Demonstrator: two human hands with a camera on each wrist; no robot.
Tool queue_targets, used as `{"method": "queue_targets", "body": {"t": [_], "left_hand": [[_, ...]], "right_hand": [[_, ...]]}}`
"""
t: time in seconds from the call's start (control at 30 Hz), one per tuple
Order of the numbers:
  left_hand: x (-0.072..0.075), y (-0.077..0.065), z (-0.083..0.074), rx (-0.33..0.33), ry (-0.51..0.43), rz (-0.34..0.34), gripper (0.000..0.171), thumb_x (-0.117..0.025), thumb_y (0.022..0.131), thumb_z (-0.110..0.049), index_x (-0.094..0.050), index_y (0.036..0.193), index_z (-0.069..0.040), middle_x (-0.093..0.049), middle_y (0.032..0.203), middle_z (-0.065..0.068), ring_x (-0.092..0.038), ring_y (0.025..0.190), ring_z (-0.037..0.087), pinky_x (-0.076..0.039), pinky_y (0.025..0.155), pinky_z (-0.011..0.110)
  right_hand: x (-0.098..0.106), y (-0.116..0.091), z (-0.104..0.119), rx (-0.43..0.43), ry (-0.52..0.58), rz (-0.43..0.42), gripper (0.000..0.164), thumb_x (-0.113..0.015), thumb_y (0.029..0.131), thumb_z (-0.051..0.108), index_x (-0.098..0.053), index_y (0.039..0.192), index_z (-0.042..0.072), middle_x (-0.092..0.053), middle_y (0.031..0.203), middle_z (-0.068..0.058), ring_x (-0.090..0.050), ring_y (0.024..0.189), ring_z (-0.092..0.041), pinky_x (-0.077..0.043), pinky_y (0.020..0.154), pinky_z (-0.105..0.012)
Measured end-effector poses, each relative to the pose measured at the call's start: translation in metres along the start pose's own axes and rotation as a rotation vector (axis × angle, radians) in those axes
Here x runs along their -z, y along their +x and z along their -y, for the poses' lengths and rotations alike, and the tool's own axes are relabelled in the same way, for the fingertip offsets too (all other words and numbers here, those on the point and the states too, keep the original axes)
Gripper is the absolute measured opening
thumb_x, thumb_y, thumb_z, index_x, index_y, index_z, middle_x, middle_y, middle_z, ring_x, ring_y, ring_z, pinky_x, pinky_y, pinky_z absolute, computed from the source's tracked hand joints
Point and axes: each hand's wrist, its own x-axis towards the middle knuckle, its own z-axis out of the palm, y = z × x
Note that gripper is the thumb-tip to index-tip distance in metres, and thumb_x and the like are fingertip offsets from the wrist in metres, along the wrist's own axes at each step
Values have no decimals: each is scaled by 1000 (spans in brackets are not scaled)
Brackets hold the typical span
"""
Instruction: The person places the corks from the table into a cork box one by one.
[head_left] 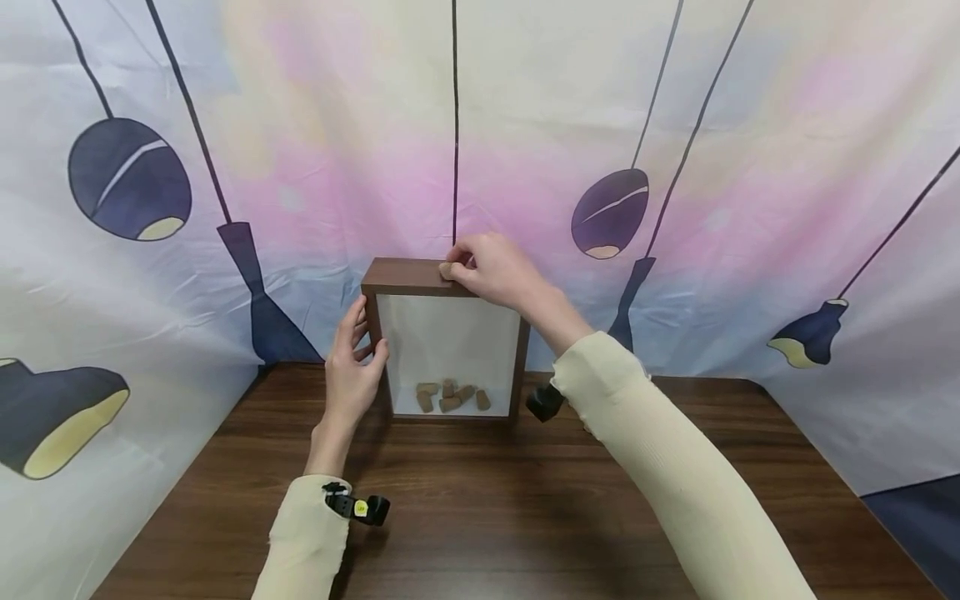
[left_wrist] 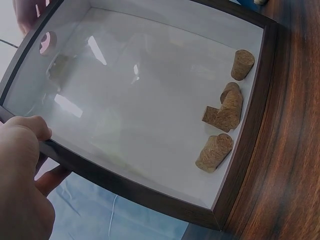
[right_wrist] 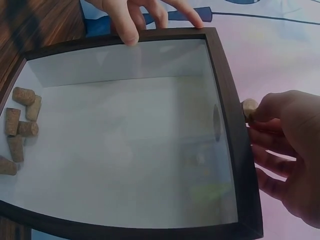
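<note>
A brown wooden shadow box (head_left: pixel 401 273) with a glass front and white back stands upright on the table. Several corks (head_left: pixel 450 405) lie along its bottom inside. My left hand (head_left: pixel 348 375) holds the box's left side, thumb at the front edge and fingers along the outer side. At the top, my right hand (head_left: pixel 495 271) pinches another cork (right_wrist: pixel 249 107) between thumb and index finger, right at the top board. A round hole (left_wrist: pixel 48 43) in that board shows from inside in the left wrist view.
The dark wood-grain table (head_left: pixel 465 508) reaches back to a hanging cloth (head_left: pixel 337 125) printed with lamps, close behind the box. A black wrist camera (head_left: pixel 363 507) sits on the left sleeve, and another (head_left: pixel 545 402) shows under the right forearm.
</note>
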Motion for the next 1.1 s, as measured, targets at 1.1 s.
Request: {"method": "queue_targets", "body": {"t": [1.1], "left_hand": [[2,-2,3,13,12,-2,71,-63,89,9,-41,152,-15,-52,140,22,-59,121,42,-55,82,60]], "right_hand": [[15,-84,-88,-137,174,-260,26,-61,98,21,-70,118,7,-72,111,-9,-64,98,-26,-52,86,-44]]}}
